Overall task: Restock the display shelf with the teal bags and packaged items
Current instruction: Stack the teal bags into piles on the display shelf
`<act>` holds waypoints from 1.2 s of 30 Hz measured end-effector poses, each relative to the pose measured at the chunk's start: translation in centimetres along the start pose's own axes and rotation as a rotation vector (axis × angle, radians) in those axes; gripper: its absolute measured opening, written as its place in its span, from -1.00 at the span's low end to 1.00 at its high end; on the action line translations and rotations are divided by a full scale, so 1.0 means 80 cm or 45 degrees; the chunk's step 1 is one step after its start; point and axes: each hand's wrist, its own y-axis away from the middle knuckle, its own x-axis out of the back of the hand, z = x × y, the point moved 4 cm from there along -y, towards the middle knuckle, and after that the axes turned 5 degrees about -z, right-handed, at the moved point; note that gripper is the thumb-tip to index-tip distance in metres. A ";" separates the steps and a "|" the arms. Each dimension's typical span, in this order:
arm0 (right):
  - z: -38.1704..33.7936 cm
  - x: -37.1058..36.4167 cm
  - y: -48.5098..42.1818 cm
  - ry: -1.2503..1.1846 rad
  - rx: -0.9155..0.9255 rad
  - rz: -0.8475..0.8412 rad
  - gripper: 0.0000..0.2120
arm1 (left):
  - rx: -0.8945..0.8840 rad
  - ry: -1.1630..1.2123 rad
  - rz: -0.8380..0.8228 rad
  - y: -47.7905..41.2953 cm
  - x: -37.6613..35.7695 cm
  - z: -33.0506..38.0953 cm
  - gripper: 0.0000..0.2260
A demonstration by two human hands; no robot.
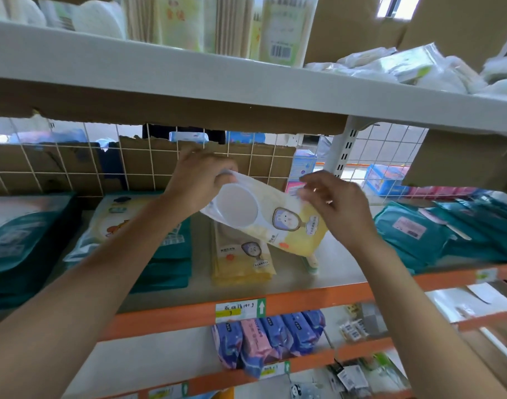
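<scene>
A yellow-and-white packet with a round clear window and a cartoon mirror label hangs tilted above the middle shelf. My left hand grips its upper left end, and my right hand pinches its upper right edge. Directly below lies a small stack of matching yellow packets. Teal bags are piled at the far left, beside the stack under a pale packet, and at the right.
A white wire grid backed by cardboard closes the shelf's rear. The grey upper shelf overhangs close above my hands. An orange rail fronts the shelf; purple and pink packs sit one level down.
</scene>
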 end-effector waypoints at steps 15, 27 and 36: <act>0.058 -0.068 0.024 -0.187 -0.042 -0.278 -0.73 | 0.327 0.178 0.260 0.001 -0.026 0.009 -0.54; 0.082 -0.109 0.028 -0.314 -0.169 -0.398 -0.72 | 1.401 1.639 -0.339 0.085 -0.160 0.020 -0.74; 0.107 -0.148 0.022 -0.566 -0.516 -0.377 -0.95 | 1.305 1.465 -0.044 0.061 -0.171 -0.013 -0.77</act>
